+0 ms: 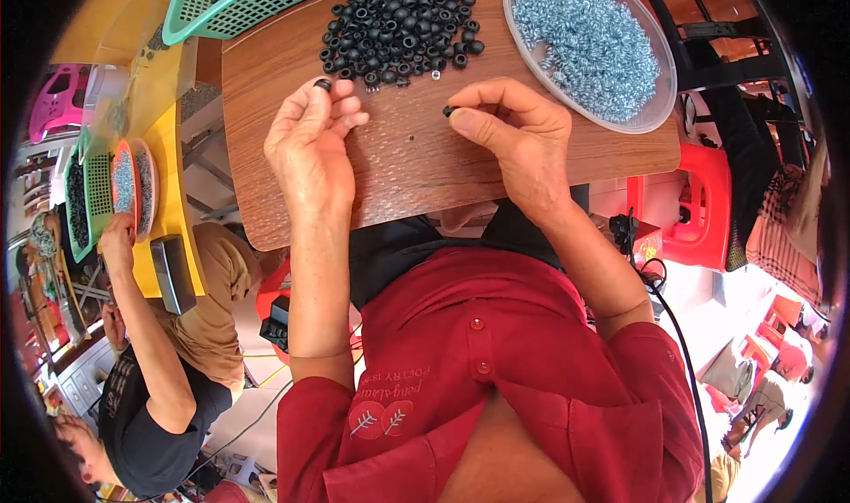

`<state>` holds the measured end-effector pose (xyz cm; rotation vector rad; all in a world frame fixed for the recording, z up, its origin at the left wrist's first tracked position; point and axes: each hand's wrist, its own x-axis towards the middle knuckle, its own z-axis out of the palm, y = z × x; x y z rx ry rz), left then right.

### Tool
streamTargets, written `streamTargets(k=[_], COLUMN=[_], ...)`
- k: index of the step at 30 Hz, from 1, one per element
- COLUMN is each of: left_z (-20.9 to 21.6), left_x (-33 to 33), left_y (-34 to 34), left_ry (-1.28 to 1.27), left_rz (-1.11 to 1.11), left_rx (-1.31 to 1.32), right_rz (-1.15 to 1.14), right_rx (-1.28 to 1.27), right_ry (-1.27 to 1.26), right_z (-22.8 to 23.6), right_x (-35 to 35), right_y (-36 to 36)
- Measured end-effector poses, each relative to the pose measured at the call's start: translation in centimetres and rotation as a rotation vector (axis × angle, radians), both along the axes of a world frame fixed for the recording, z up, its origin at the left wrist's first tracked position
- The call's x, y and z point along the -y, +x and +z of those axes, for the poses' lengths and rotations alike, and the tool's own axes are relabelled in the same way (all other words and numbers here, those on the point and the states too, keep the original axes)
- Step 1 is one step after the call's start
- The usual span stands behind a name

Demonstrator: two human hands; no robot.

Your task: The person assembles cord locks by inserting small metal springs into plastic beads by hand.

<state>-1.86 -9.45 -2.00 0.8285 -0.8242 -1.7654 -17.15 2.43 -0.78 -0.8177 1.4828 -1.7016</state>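
Observation:
My left hand [312, 140] is raised over the brown wooden table [398, 162], pinching a round black plastic piece [323, 85] between thumb and forefinger. To the right, my right hand [513, 135] pinches a small dark piece [450, 111] at its fingertips; its exact kind is too small to make out. Beyond both hands lies a pile of black bead-like plastic pieces [398, 27] with holes. A clear round tray [666, 104] at the far right holds many small metal springs [589, 51]. A tiny dark bit [412, 138] rests on the table between my hands.
A green basket [257, 9] with black pieces stands at the far left. Left of my table, a co-worker's hand [117, 242] reaches to an orange-rimmed tray on a yellow table [168, 184]. A red plastic stool [708, 206] stands on the right, near a hanging black cable [682, 335].

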Motion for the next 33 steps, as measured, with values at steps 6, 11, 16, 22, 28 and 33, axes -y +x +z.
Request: streamTargets(k=[6, 11, 16, 22, 28, 33], left_z=[0.1, 1.0, 1.0, 1.5, 1.0, 1.0], left_x=[-0.5, -2.6, -4.6, -5.6, -6.0, -6.0], left_y=[0.4, -0.1, -0.8, -1.1, -1.1, -1.1], left_ry=[-0.014, 0.01, 0.039, -0.026, -0.126, -0.187], left_rz=[-0.041, -0.183, -0.245, -0.209, -0.17, -0.15], left_rx=[0.092, 0.041, -0.049, -0.006, 0.048, 0.103], right_rz=[0.008, 0.018, 0.114, 0.182, 0.218, 0.245], right_rx=[0.018, 0.001, 0.089, 0.2, 0.235, 0.332], right_ry=[0.008, 0.0, -0.081, -0.113, -0.064, -0.011], right_z=[0.2, 0.7, 1.7, 1.7, 1.5, 1.5], right_x=[0.5, 0.9, 1.1, 1.0, 0.7, 0.7], right_y=[0.4, 0.5, 1.0, 1.0, 1.0, 0.6])
